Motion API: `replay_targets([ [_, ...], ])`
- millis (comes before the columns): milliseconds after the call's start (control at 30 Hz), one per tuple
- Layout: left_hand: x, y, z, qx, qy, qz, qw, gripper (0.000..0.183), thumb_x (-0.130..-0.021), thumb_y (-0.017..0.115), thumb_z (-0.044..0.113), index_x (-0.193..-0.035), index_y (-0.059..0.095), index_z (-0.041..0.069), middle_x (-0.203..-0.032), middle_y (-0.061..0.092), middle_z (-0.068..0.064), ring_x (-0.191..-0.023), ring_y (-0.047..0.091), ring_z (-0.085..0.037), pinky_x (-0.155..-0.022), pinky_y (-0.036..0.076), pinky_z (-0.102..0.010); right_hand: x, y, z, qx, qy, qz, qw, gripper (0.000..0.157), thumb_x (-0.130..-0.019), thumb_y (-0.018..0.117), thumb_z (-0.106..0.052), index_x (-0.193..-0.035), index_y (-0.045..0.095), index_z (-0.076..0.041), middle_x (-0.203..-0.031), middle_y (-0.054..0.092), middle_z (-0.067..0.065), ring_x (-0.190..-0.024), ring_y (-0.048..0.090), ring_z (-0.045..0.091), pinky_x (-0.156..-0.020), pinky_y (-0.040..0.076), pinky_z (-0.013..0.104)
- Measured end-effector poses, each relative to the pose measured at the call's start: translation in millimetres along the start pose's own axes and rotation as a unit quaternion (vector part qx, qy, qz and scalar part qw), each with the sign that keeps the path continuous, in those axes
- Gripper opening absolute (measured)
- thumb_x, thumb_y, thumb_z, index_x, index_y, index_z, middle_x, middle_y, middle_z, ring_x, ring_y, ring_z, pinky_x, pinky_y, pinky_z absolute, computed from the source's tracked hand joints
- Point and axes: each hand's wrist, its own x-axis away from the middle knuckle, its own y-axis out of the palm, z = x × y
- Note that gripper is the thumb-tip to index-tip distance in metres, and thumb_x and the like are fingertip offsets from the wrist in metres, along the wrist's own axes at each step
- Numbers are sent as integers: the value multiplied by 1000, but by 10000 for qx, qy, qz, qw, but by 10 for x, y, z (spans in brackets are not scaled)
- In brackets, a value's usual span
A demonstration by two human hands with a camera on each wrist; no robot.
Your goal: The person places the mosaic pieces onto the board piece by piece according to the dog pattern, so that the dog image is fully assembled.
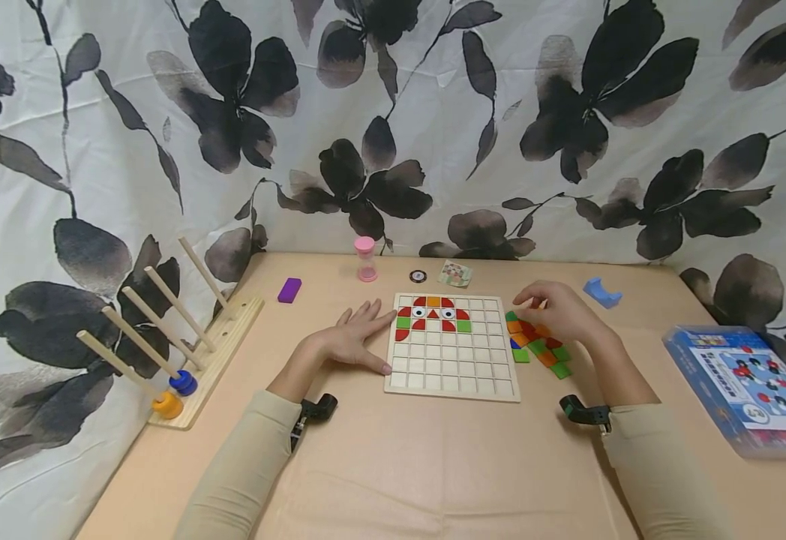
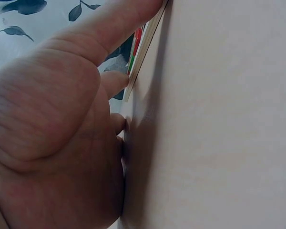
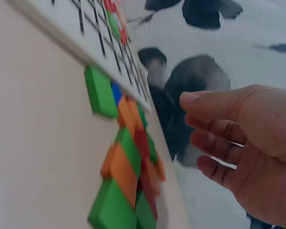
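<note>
Tabletop (image 1: 433,465) tan, floral cloth (image 1: 447,135) behind; left hand (image 1: 352,339) spread against gridded board (image 1: 450,367), right hand (image 1: 563,309) loosely curved above tiles (image 1: 536,346).

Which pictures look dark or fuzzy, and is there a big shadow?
Head view: bright, with the grid board fairly clear; left wrist view: dimmer, with a dark shadow on the table beside the left hand; right wrist view: dim too, and the colored tiles look fuzzy, though I can't tell why.

the board (image 1: 439,366) looks wooden — smooth, matt.
</note>
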Motion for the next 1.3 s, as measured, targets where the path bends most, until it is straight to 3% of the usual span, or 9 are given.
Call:
replay_targets([
  [167,11,-9,-3,24,-5,34,10000,114,-66,69,73,-155,12,30,-161,-7,-13,-147,-10,-31,-115,-7,-54,27,-21,159,-379,586,-568,9959,22,-89,68,-13,-112,70,-10,-98,64,8,-80,54,26,-62,52,33],
  [300,10,-7,-5,76,-28,25,10000,114,-66,70,72,-155,12,30,-161,-7,-12,-147,-11,-30,-115,-7,-54,7,37,215,-539,778,-861,9918,21,-90,66,-10,-111,69,-8,-99,65,10,-73,57,25,-63,53,34],
  [500,12,-12,-8,63,-65,33,10000,115,-66,69,73,-155,11,30,-161,-8,-11,-147,-11,-29,-115,-8,-53,-46,100,188,-294,885,-668,9934,22,-90,67,-10,-111,68,-8,-93,64,11,-61,55,24,-56,52,33],
  [733,13,-15,-1,83,-60,24,9999,114,-66,70,73,-155,11,30,-161,-8,-11,-147,-11,-30,-115,-8,-54,-53,105,192,-463,881,-618,9931,22,-89,67,-7,-110,67,-9,-92,59,12,-67,54,26,-58,51,32],
  [900,11,-13,0,98,-39,45,9999,114,-67,70,72,-155,12,29,-161,-8,-12,-147,-11,-30,-115,-8,-54,-40,68,184,-687,639,-413,9947,14,-90,67,-9,-104,64,-9,-93,61,10,-78,57,27,-64,51,33],
  [1100,8,-15,6,82,-41,24,10000,114,-67,70,72,-155,12,29,-161,-7,-12,-147,-11,-30,-115,-8,-54,-46,29,-7,-1020,-6,152,9947,24,-93,65,-18,-116,68,-13,-106,64,7,-89,60,26,-75,52,33],
  [1300,12,-19,29,15,-38,-55,10000,111,-69,69,71,-155,12,30,-161,-7,-12,-147,-11,-31,-115,-7,-55,-179,216,-382,-1843,-541,-106,9813,19,-91,66,-14,-109,69,-9,-102,63,12,-85,67,32,-75,58,38],
])
